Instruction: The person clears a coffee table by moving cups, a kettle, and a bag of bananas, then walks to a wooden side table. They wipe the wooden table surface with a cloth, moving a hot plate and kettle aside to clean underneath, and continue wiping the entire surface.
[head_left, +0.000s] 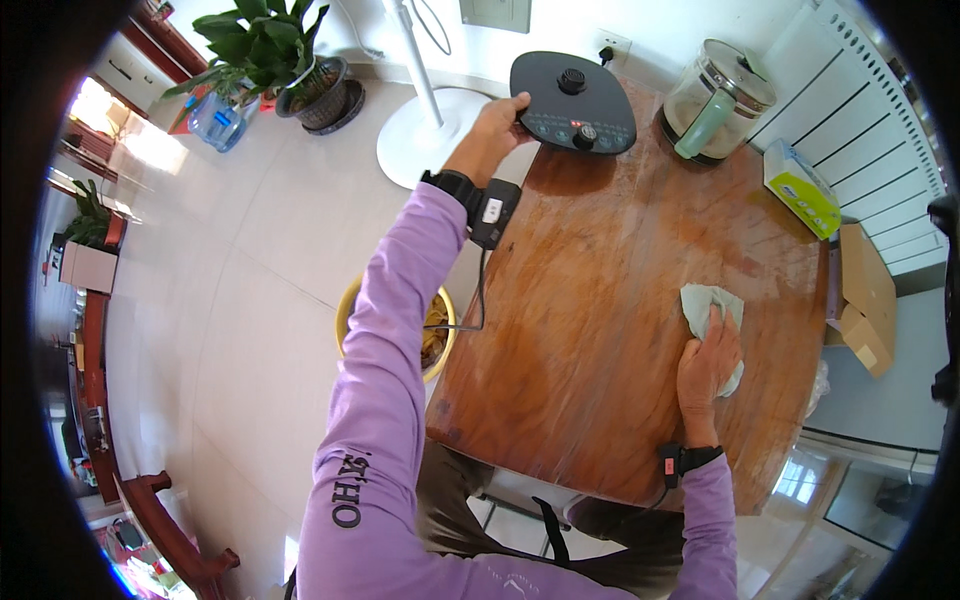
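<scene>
My left hand (491, 133) grips the near left edge of a black electric kettle base (576, 101), which has a control panel, a knob and a small lit red display. The base sits above the far left corner of a wooden table (585, 315); whether it is lifted or resting there I cannot tell. Beneath my right hand (709, 367) is a pale green cloth (701, 300), pressed on the tabletop towards its right side. A glass kettle (716, 105) with a light green handle stands at the table's far end, right of the base.
A green and white box (801, 191) lies along the right edge, beside a white radiator (862, 127). Past that edge is an opened cardboard box (866, 300). On the floor to the left are a yellow-rimmed bin (450, 319), a white stand base (397, 146) and a potted plant (315, 105).
</scene>
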